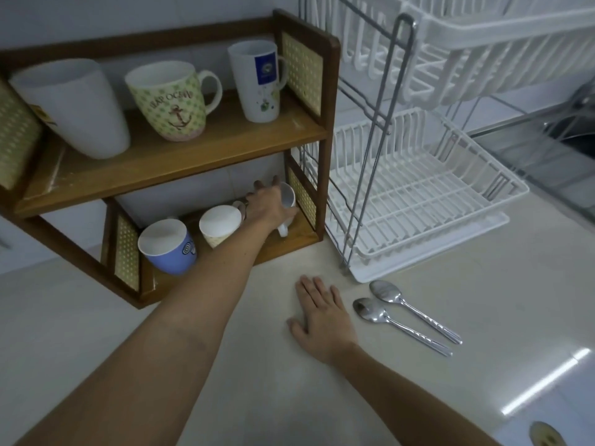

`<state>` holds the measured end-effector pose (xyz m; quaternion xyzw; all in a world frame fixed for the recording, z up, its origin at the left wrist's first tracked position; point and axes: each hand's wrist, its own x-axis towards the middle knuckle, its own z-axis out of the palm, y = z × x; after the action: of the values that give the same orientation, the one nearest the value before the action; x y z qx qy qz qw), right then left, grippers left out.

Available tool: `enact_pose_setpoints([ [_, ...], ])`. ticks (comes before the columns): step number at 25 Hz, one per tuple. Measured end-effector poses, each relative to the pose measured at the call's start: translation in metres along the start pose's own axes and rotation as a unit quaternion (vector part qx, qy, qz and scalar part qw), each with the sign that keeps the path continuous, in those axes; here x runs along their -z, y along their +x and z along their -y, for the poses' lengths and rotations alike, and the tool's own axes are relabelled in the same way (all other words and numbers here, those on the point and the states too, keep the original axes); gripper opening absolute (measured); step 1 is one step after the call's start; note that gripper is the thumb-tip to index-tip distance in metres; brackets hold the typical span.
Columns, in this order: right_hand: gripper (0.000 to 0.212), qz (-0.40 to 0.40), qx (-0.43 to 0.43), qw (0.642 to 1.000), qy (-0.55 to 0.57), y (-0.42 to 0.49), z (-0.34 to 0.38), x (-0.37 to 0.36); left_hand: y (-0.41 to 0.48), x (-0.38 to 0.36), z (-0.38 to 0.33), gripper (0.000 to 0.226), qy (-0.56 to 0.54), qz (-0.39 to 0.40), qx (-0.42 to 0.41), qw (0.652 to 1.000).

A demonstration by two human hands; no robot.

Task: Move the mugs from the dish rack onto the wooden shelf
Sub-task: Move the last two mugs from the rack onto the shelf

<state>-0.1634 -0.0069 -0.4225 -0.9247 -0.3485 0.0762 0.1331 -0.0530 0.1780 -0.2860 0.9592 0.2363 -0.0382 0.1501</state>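
The wooden shelf [180, 156] stands at the left with two levels. Its upper board carries a plain white cup [74, 107], a green anchor mug [170, 101] and a tall white mug with a blue label [257, 82]. On the lower level sit a blue mug [167, 246] and a cream mug [219, 225]. My left hand [269, 204] reaches into the lower level's right end and wraps a small white mug [288, 201], whose handle points toward me. My right hand [322, 312] lies flat on the counter, fingers spread. The white dish rack [418, 194] at the right shows no mugs.
Two metal spoons [396, 312] lie on the pale counter just right of my right hand. The rack's upper white basket [483, 43] hangs over its lower tray. A steel sink [566, 133] sits at the far right. A tiled wall backs the shelf.
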Motion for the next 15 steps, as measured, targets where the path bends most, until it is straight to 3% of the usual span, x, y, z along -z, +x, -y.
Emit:
enact_pose_setpoints([
  [8, 0.078, -0.013, 0.006, 1.000, 0.000, 0.000, -0.001, -0.003, 0.011, 0.001, -0.004, 0.082, 0.044, 0.054, 0.010, 0.998],
  [15, 0.078, -0.014, 0.006, 1.000, -0.002, 0.001, 0.000, -0.004, 0.006, -0.013, 0.013, 0.076, 0.052, 0.021, -0.024, 0.998],
])
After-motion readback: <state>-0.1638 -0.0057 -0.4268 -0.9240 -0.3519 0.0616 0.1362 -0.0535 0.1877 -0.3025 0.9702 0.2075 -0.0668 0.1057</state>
